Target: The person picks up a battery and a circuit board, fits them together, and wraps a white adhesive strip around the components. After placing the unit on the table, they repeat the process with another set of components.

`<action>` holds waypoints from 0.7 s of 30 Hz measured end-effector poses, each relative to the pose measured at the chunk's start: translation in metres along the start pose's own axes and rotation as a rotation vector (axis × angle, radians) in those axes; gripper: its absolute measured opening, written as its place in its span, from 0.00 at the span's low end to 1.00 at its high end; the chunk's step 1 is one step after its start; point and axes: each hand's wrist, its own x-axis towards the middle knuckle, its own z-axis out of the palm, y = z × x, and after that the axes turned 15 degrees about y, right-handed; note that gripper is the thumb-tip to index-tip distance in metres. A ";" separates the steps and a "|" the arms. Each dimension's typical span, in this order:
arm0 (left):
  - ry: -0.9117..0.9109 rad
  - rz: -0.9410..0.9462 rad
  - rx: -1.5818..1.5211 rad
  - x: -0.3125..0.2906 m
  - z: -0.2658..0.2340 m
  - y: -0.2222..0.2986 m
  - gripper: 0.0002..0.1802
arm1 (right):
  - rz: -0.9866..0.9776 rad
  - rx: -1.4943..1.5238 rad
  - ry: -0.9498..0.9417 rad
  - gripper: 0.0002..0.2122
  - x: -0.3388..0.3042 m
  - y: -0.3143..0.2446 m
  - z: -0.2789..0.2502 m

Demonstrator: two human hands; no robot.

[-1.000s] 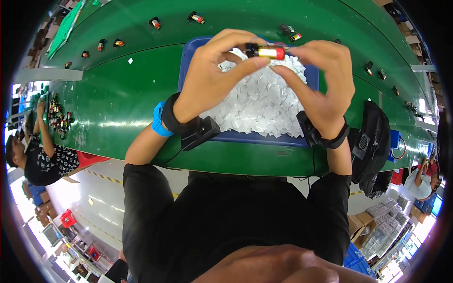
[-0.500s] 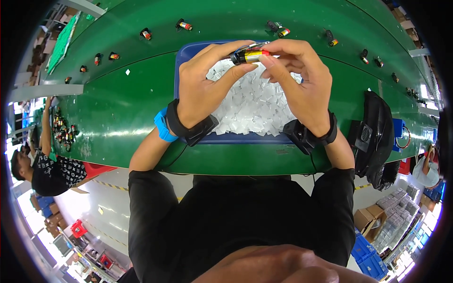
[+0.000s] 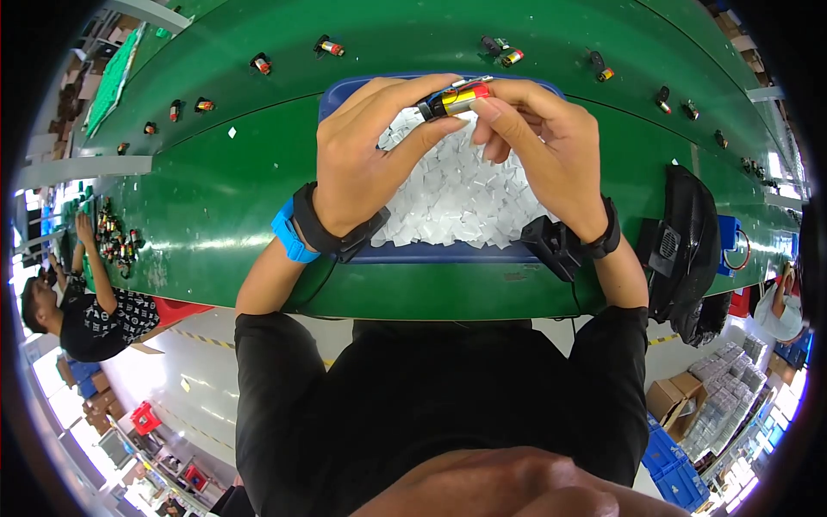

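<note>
Above a blue tray [image 3: 439, 253] filled with small white pieces [image 3: 457, 189], I hold a battery assembly [image 3: 452, 99] in both hands. It is a small cylinder with black, yellow and red parts, and thin wires and a strip run along its upper side. My left hand [image 3: 375, 151] grips the black end between thumb and fingers. At the red end, my right hand [image 3: 543, 142] pinches it with thumb and index finger, the other fingers curled beneath. Both wrists wear black straps with small black boxes; a blue band [image 3: 293, 231] is also on the left one.
Several similar assemblies [image 3: 331, 47] lie spaced along the far green strip, and a pile of them [image 3: 116, 237] is at the left. A black bag [image 3: 687, 250] rests right of the tray. One co-worker [image 3: 95, 302] sits at the left, another [image 3: 775, 310] at the far right.
The battery assembly has tilted, its red end rising, with my hands shifting slightly left. Assemblies on the far strip have slid a little left. The left co-worker's arm has moved.
</note>
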 end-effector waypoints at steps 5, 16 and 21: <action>-0.030 0.102 0.044 0.005 0.000 0.002 0.20 | 0.073 0.068 -0.011 0.10 -0.001 0.001 0.001; -0.162 -0.470 -0.325 0.009 -0.006 0.006 0.13 | 0.092 -0.062 -0.043 0.07 0.002 -0.007 -0.001; -0.370 -1.009 -0.626 0.026 -0.016 0.002 0.17 | -0.262 -0.269 0.030 0.08 0.006 -0.004 -0.007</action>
